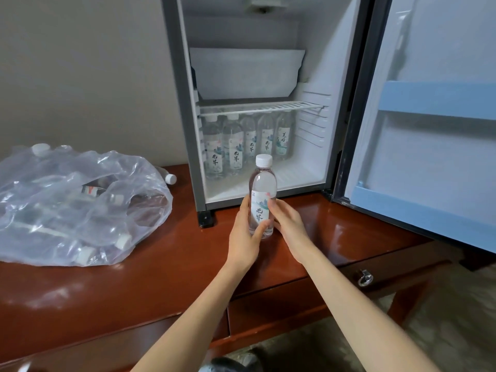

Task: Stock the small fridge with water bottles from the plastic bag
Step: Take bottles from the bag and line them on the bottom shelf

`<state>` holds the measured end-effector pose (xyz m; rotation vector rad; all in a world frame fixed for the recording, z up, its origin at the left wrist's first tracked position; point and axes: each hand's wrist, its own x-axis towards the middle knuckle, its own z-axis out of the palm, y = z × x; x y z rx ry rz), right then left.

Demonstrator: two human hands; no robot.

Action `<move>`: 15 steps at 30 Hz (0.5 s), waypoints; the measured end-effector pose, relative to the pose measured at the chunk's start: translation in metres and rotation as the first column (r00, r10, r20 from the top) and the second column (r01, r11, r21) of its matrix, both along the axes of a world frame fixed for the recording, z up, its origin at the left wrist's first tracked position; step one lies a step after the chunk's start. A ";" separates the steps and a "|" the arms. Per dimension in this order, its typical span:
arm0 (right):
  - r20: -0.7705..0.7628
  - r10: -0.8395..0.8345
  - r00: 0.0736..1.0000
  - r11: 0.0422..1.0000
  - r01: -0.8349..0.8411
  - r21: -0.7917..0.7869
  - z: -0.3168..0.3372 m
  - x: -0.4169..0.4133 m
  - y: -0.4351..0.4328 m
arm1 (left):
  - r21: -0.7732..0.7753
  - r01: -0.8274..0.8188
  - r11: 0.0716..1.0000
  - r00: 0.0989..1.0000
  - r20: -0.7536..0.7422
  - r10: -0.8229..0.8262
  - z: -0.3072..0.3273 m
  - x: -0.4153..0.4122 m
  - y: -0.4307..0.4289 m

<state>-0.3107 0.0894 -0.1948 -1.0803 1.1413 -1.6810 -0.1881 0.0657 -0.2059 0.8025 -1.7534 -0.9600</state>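
Left hand (243, 237) grips the upright bottle (263, 194) low down; right hand (288, 224) lays near-straight fingers against its side. The bottle is just before the open fridge (182, 103). The bag (80, 210) lies to the left on the desk (174, 264).

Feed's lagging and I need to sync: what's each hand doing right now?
The left hand grips the water bottle, thumb across its front.
The right hand is open, touching the bottle's side.
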 end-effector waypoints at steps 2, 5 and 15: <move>-0.015 -0.059 0.998 0.998 0.058 -0.026 0.000 0.001 -0.006 | -0.055 -0.066 0.996 0.997 0.038 0.068 -0.001 -0.006 -0.008; -0.027 -0.117 0.993 0.990 0.114 -0.077 -0.003 -0.003 -0.021 | -0.105 -0.115 0.988 0.991 0.055 0.121 -0.002 -0.016 -0.023; -0.236 -0.431 0.871 0.875 0.339 -0.345 -0.010 -0.006 -0.059 | -0.348 -0.182 0.920 0.983 -0.047 0.177 0.008 -0.033 -0.044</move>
